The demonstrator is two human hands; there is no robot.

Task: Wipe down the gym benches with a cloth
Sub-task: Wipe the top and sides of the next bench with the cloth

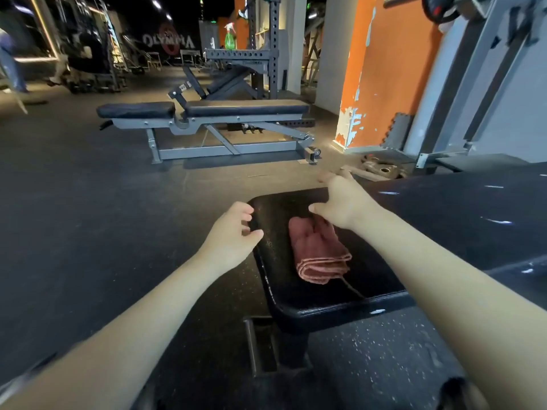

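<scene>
Cloth: I see a red folded cloth [319, 255] lying on the black bench pad [299, 304].
Left hand: my view shows the left hand [233, 232] by the pad's left edge, fingers loose, holding nothing.
Right hand: the right hand [344, 202] is over the cloth's far end, fingers spread, not gripping. I cannot tell if it touches.
Farther off: a second bench [207, 109] stands well apart.

Folded red cloth [319, 253] lies on black bench [325, 303]. Left hand [231, 232] at its left edge, right hand [343, 202] over cloth; both empty, fingers relaxed.
</scene>
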